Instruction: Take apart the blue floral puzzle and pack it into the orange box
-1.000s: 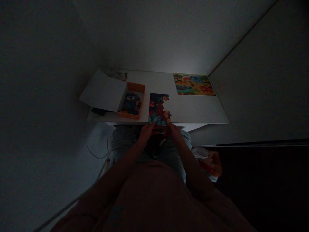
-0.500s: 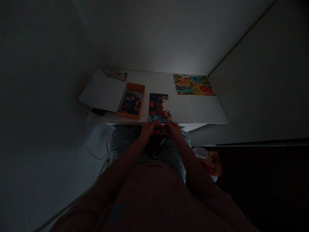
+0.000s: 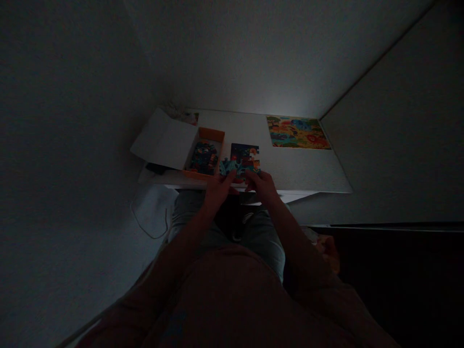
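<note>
A partly built jigsaw puzzle [image 3: 245, 153], dark blue with bright patches, lies at the near edge of the white table [image 3: 300, 168]. Its near end looks raised and bunched toward the far end. My left hand [image 3: 218, 187] grips the puzzle's near left corner with its fingers closed on it. At the near right corner my right hand [image 3: 263, 184] is closed on the edge in the same way. The light is very dim, so single fingers are hard to make out.
An orange box [image 3: 210, 132] with several loose pieces stands left of the puzzle, beside its open white lid [image 3: 163, 141]. A finished colourful puzzle [image 3: 297, 133] lies at the far right. Walls enclose the table on three sides. A cable [image 3: 145, 227] trails on the floor.
Both hands have moved forward over the table edge. The puzzle's near end has been pushed up and away, so it looks shorter. The view has shifted slightly.
</note>
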Motion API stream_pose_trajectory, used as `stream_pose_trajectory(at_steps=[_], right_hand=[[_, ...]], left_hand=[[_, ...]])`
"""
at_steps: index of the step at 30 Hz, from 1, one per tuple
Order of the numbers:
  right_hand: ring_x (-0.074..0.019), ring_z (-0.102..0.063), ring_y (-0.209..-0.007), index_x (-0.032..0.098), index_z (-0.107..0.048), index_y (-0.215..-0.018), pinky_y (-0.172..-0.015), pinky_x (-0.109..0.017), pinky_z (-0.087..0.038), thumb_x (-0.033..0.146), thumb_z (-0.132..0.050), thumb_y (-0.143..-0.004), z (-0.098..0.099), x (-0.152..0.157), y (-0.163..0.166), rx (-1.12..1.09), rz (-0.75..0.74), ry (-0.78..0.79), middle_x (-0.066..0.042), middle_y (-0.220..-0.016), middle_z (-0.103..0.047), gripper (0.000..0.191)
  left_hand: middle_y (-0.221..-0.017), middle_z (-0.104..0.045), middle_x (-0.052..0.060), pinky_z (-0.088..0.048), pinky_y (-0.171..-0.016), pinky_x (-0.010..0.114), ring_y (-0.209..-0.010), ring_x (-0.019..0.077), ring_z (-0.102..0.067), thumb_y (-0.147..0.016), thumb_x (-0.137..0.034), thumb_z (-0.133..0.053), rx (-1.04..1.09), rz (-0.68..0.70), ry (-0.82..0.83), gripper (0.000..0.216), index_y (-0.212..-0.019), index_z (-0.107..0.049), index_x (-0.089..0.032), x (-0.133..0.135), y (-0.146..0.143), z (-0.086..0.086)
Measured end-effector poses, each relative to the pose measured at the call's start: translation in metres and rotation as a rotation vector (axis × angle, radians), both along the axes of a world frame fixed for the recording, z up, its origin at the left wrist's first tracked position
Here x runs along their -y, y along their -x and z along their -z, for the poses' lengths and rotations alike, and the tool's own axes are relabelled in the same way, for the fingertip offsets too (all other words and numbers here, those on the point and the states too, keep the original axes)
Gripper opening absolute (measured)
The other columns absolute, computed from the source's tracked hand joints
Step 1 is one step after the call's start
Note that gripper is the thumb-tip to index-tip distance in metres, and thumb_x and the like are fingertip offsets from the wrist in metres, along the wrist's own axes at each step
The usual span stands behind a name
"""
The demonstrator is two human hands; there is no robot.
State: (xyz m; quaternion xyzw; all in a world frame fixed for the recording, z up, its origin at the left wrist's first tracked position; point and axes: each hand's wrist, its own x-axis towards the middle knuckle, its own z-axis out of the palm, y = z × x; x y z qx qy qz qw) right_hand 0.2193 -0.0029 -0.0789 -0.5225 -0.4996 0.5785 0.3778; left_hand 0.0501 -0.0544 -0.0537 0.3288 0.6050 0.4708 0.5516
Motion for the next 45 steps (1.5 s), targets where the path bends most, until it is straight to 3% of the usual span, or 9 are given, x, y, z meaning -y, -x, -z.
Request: stream_pose_trajectory(at_steps=[6, 11, 16, 22, 29, 34, 37, 40, 45], right_hand=[[-0.0189, -0.063, -0.056, 0.025, -0.067, -0.075, -0.056, -0.033, -0.057, 0.066, -0.073, -0.092, -0.028, -0.055, 0.06, 0.084, -0.203, -0.098, -0.004, -0.067, -0.068, 0.045], [-0.0191, -0.063, -0.061, 0.022, -0.066, -0.069, -0.06, -0.03, -0.05, 0.055, -0.072, -0.099, -0.039, -0.104, 0.1, 0.423, -0.44, -0.329, -0.004, -0.062, -0.065, 0.045], [-0.0289, -0.075, -0.099, 0.017, -0.079, -0.115, -0.09, -0.039, -0.057, 0.044, -0.077, -0.097, -0.044, -0.135, 0.116, 0.651, -0.404, -0.623, -0.013, -0.106, -0.081, 0.032], [-0.0276, -0.075, -0.092, 0.02, -0.075, -0.133, -0.091, -0.042, -0.06, 0.042, -0.07, -0.102, -0.035, -0.128, 0.067, 0.618, -0.303, -0.617, -0.013, -0.112, -0.081, 0.038], [-0.0365, -0.072, -0.127, 0.029, -0.077, -0.138, -0.108, -0.052, -0.058, 0.04, -0.078, -0.098, 0.002, -0.067, -0.029, 0.656, -0.421, -0.795, -0.017, -0.144, -0.073, 0.042], [-0.0369, -0.058, -0.15, 0.04, -0.07, -0.152, -0.12, -0.061, -0.051, 0.039, -0.084, -0.094, 0.027, -0.043, -0.054, 0.814, -0.458, -0.803, -0.009, -0.166, -0.057, 0.06], [-0.0355, -0.051, -0.156, 0.039, -0.063, -0.16, -0.128, -0.06, -0.043, 0.043, -0.081, -0.098, 0.036, -0.037, -0.058, 0.877, -0.491, -0.797, -0.009, -0.171, -0.05, 0.065], [-0.0346, -0.051, -0.156, 0.039, -0.062, -0.16, -0.129, -0.057, -0.042, 0.046, -0.08, -0.099, 0.038, -0.03, -0.061, 0.905, -0.513, -0.809, -0.007, -0.171, -0.05, 0.065], [-0.0356, -0.06, -0.146, 0.041, -0.073, -0.148, -0.123, -0.058, -0.047, 0.041, -0.071, -0.105, 0.035, -0.017, -0.065, 0.908, -0.484, -0.79, -0.007, -0.158, -0.065, 0.043]], left_hand=[[-0.125, -0.081, 0.012, -0.065, -0.073, 0.038, -0.063, 0.0152, -0.069, -0.114, -0.057, -0.052, 0.158, -0.057, 0.012, 0.05, -0.139, -0.071, -0.017, 0.0, 0.041, -0.028], [-0.116, -0.083, 0.011, -0.061, -0.062, 0.032, -0.056, 0.0135, -0.064, -0.112, -0.052, -0.056, 0.169, -0.011, 0.049, 0.041, -0.13, -0.075, -0.021, 0.017, 0.058, -0.024], [-0.094, -0.08, 0.006, -0.055, -0.056, 0.032, -0.055, 0.015, -0.063, -0.106, -0.055, -0.062, 0.053, -0.039, 0.054, 0.031, -0.11, -0.08, -0.03, 0.039, 0.07, -0.001], [-0.083, -0.07, 0.002, -0.054, -0.058, 0.029, -0.072, 0.0185, -0.068, -0.104, -0.047, -0.064, -0.079, -0.268, 0.056, 0.018, -0.101, -0.07, -0.03, 0.059, 0.097, 0.022], [-0.143, -0.064, 0.007, -0.062, -0.103, 0.033, -0.129, 0.0225, -0.066, -0.104, -0.049, -0.071, -0.377, -0.478, -0.084, 0.042, -0.138, -0.053, -0.032, 0.057, 0.123, 0.028], [-0.124, -0.07, 0.006, -0.062, -0.106, 0.041, -0.122, 0.0274, -0.069, -0.105, -0.053, -0.067, -0.518, -0.362, -0.091, 0.032, -0.13, -0.059, -0.034, 0.066, 0.097, 0.031], [-0.117, -0.072, 0.006, -0.059, -0.112, 0.047, -0.12, 0.0298, -0.069, -0.104, -0.048, -0.069, -0.564, -0.059, -0.208, 0.022, -0.122, -0.068, -0.037, 0.07, 0.067, 0.034], [-0.13, -0.073, 0.009, -0.049, -0.125, 0.054, -0.133, 0.0336, -0.064, -0.101, -0.039, -0.072, -0.559, 0.235, -0.374, 0.022, -0.123, -0.076, -0.036, 0.059, 0.039, 0.035], [-0.156, -0.065, 0.005, -0.033, -0.137, 0.058, -0.158, 0.0325, -0.049, -0.096, -0.019, -0.074, -0.504, 0.409, -0.461, 0.041, -0.131, -0.078, -0.039, 0.024, 0.015, 0.036]])
